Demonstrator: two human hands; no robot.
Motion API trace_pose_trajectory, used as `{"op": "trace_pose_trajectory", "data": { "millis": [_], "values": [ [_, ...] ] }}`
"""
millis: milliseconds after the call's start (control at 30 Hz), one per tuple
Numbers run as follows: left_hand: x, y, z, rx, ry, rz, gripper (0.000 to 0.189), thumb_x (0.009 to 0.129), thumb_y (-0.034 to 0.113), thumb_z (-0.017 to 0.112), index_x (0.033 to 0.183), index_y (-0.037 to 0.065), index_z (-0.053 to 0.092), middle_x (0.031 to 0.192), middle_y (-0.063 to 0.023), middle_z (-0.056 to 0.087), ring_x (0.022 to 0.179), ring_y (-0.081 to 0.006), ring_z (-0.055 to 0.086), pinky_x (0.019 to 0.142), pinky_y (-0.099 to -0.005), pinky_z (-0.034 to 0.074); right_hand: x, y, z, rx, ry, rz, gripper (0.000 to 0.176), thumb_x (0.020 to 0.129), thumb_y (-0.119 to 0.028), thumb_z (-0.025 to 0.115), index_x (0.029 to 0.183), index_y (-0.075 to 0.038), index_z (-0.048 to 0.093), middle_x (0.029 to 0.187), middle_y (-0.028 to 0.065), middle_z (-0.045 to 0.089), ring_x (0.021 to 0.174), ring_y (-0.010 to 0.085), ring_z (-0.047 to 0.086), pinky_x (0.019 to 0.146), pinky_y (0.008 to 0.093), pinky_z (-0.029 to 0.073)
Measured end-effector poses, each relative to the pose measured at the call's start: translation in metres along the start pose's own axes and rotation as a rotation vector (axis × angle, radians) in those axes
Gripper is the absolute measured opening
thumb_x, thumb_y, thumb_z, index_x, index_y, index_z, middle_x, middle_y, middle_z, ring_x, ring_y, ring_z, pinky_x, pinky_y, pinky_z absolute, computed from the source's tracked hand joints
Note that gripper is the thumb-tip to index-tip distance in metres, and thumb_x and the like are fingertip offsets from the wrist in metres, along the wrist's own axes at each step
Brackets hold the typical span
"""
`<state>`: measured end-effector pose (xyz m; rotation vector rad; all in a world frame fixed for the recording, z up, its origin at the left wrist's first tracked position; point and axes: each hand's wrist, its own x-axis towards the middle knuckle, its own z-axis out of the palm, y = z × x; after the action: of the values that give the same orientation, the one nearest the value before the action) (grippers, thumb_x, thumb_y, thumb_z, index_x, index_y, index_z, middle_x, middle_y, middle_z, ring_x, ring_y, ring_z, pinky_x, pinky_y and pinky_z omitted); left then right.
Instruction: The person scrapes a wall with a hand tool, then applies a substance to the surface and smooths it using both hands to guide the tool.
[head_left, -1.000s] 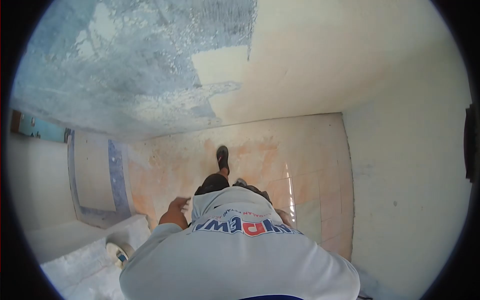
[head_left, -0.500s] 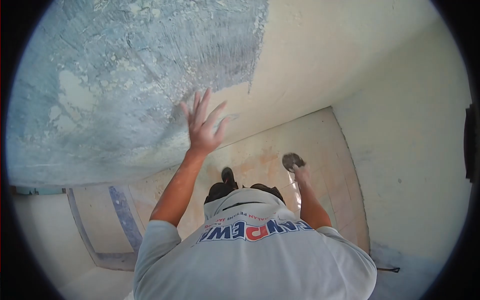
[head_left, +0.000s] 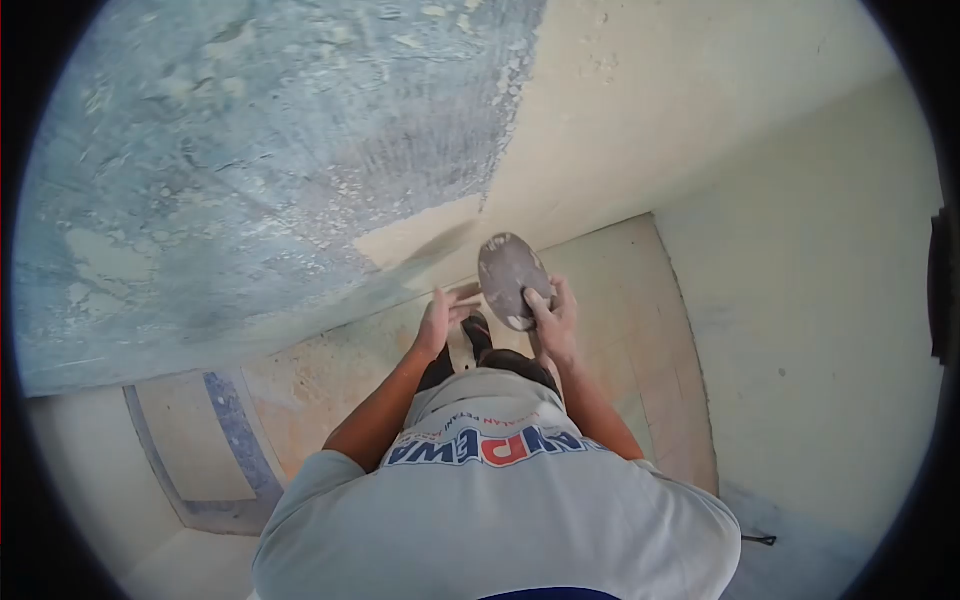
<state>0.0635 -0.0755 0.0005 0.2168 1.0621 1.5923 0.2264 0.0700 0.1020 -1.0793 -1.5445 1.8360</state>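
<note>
**Grey disc (head_left: 510,272), held in the right grip (head_left: 545,300)**

Disc: one, oval in our view, grey-brown with pale smears. We find it in front of the body, above the floor (head_left: 600,290) and near the patchy wall (head_left: 250,160).

Right grip: closed on the disc's near right part, thumb laid over the face turned to us.

Left grip: (head_left: 455,310) wide, fingers extended towards the disc's left edge; whether they touch it, we cannot tell.

Patchy wall: blue-grey and rough, with pale flecks and patches; a smooth cream area adjoins on the right. We note a soft dark shadow on its lower part, just beside the disc.

Side wall: (head_left: 800,330) pale, at right, meeting the floor along a dark line.

Floor: pale tiles with orange-brown marking.

Shirt: (head_left: 500,520) light grey, blue and red lettering, below both grips.

Shoe: (head_left: 477,328) dark, one, partly visible on the floor between the forearms.

Panel: (head_left: 197,440) cream, blue-bordered, at lower left.
</note>
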Motion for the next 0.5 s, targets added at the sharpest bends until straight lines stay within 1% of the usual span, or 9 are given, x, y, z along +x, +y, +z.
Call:
{"op": "trace_pose_trajectory", "data": {
  "millis": [33,67,100,167,200,300,333,433,500],
  "values": [
    [0.001,0.002,0.007,-0.174,0.002,0.017,0.077,0.105,0.061,0.027,0.145,-0.003,0.043,0.135,-0.0153,0.058,0.119,-0.0257,0.059,0.109,-0.0410,0.039,0.011,0.014,0.002,0.042,-0.017,-0.071,0.025,0.096,-0.007,0.064,0.115,-0.006,0.047,0.089,0.0089,0.068,0.074,0.0107,0.064,0.063,0.0255,0.052],
    [-0.004,0.017,0.031,-0.288,0.009,0.091,0.069,0.106,0.054,0.035,0.147,-0.001,0.040,0.133,-0.0134,0.058,0.115,-0.0230,0.061,0.105,-0.0386,0.044,0.022,0.025,0.006,0.084,-0.038,-0.140,0.024,0.097,-0.008,0.064,0.115,-0.006,0.048,0.092,0.0096,0.068,0.077,0.0110,0.064,0.065,0.0262,0.053],
    [-0.002,0.026,0.049,-0.292,0.027,0.093,0.069,0.106,0.054,0.035,0.147,-0.001,0.040,0.133,-0.0134,0.058,0.115,-0.0230,0.061,0.105,-0.0386,0.044,0.028,0.024,0.008,0.118,-0.081,-0.109,0.030,0.095,-0.011,0.067,0.120,-0.002,0.051,0.098,0.0110,0.068,0.086,0.0131,0.064,0.075,0.0286,0.053],
    [0.011,0.040,0.073,-0.099,0.075,0.277,0.054,0.106,0.041,0.046,0.140,0.000,0.048,0.128,-0.0098,0.061,0.112,-0.0175,0.061,0.096,-0.0324,0.049,0.037,0.023,0.016,0.194,-0.195,-0.134,0.027,0.095,-0.010,0.067,0.116,-0.002,0.052,0.097,0.0085,0.066,0.088,0.0123,0.064,0.077,0.0280,0.053],
    [0.019,0.042,0.080,-0.089,0.170,0.311,0.038,0.104,0.030,0.054,0.126,-0.001,0.059,0.113,-0.0045,0.066,0.103,-0.0116,0.062,0.084,-0.0267,0.051,0.039,0.021,0.020,0.213,-0.213,-0.123,0.021,0.095,-0.011,0.067,0.110,-0.002,0.055,0.096,0.0076,0.065,0.087,0.0096,0.061,0.076,0.0270,0.052],
    [0.042,0.035,0.085,-0.100,0.477,0.344,0.036,0.103,0.032,0.058,0.105,-0.003,0.068,0.095,-0.0013,0.066,0.084,-0.0090,0.059,0.074,-0.0263,0.049,0.062,0.037,0.028,0.052,-0.174,-0.209,0.019,0.095,-0.014,0.069,0.105,-0.002,0.058,0.092,0.0060,0.065,0.081,0.0081,0.059,0.070,0.0261,0.050],
    [0.045,0.033,0.087,-0.088,0.487,0.337,0.036,0.103,0.032,0.058,0.105,-0.003,0.068,0.095,-0.0013,0.066,0.084,-0.0090,0.059,0.074,-0.0263,0.049,0.060,0.000,0.033,0.027,-0.132,-0.159,0.022,0.093,-0.019,0.072,0.100,-0.001,0.060,0.084,0.0027,0.063,0.074,0.0079,0.055,0.065,0.0258,0.048],
    [0.050,0.036,0.090,-0.026,0.507,0.429,0.034,0.101,0.030,0.061,0.106,-0.003,0.068,0.096,-0.0021,0.066,0.084,-0.0084,0.059,0.074,-0.0255,0.049,0.085,-0.006,0.043,0.123,-0.149,-0.125,0.025,0.092,-0.022,0.073,0.093,0.000,0.061,0.075,0.0013,0.060,0.068,0.0084,0.052,0.061,0.0269,0.046],
    [0.057,0.040,0.096,-0.024,0.530,0.433,0.033,0.100,0.029,0.063,0.105,-0.003,0.068,0.096,-0.0023,0.067,0.084,-0.0085,0.059,0.074,-0.0257,0.049,0.099,-0.006,0.042,-0.054,-0.125,-0.196,0.028,0.091,-0.023,0.074,0.084,0.000,0.062,0.068,0.0023,0.057,0.065,0.0086,0.048,0.058,0.0293,0.043]
  ]
}}
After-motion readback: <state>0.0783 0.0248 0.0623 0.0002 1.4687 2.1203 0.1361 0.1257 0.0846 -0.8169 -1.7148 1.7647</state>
